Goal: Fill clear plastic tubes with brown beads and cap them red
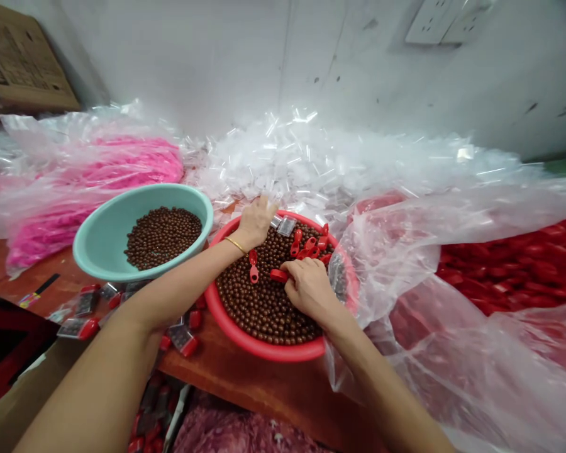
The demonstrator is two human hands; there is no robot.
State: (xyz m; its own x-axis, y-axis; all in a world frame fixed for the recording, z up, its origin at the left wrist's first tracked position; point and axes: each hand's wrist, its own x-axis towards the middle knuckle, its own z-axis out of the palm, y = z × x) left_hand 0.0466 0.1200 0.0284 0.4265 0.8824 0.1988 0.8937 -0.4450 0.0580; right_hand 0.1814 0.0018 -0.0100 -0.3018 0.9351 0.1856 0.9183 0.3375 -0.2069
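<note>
A red basin (226, 333) on the table is full of small round brown beads (283, 321). My right hand (309, 286) is over the beads, its thumb and fingers pinching a red plastic cap (278, 275). My left hand (258, 221) reaches over the far rim of the basin, fingers stretched toward a heap of clear plastic cases (292, 170); its fingertips are slightly blurred. Just right of it, a small clear case (287, 226) lies on the beads. Several red caps (309, 246) are grouped by my right hand, and a single red cap (253, 267) lies further left.
A teal basin (97, 251) with brown beads stands to the left. Filled red-capped cases (183, 338) lie on the table (245, 384) between and before the basins. A plastic bag of red pieces (509, 264) is at right, a bag of pink pieces (136, 160) at left. A wall (193, 56) rises behind.
</note>
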